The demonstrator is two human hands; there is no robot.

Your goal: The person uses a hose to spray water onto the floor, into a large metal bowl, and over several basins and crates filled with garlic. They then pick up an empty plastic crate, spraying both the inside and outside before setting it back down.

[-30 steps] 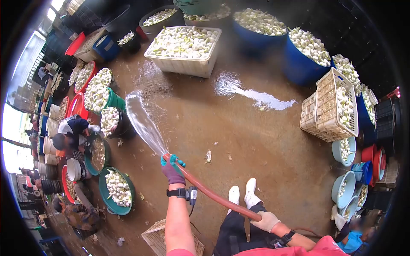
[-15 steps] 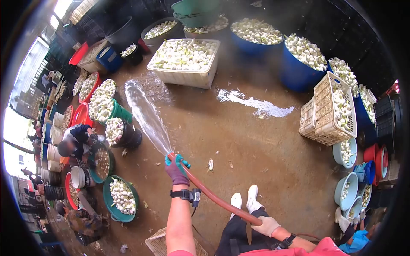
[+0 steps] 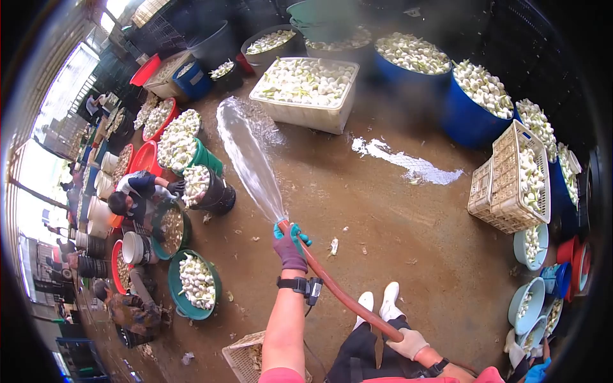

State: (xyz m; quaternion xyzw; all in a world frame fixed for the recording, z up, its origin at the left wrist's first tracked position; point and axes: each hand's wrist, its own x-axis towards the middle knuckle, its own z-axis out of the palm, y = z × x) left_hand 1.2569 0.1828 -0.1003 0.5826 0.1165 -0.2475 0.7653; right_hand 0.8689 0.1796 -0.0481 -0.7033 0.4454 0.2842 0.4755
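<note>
My left hand (image 3: 291, 247), in a purple and teal glove, is closed around the front end of a reddish-brown hose (image 3: 336, 291). A wide fan of water (image 3: 246, 153) sprays from its mouth onto the wet floor. Lower down, my right hand (image 3: 408, 345), in a pale glove, grips the same hose near my thigh. Between the two hands the hose runs slantwise in front of my legs. Past the spray stands a white tub (image 3: 306, 112) heaped with garlic bulbs. A small peeled scrap (image 3: 334, 246) lies on the floor right of my left hand.
Blue barrels (image 3: 476, 112) of garlic line the back. Stacked cream crates (image 3: 507, 185) and pale blue basins (image 3: 527, 300) stand right. At left, a person (image 3: 131, 198) is near a black bucket (image 3: 214, 191) and a green basin (image 3: 195, 285). A crate (image 3: 239, 357) sits by my left arm.
My view has turned a little left, so the surroundings sit farther right. Both hands keep hold of the spraying hose. The person at left now reaches a gloved hand toward the black bucket.
</note>
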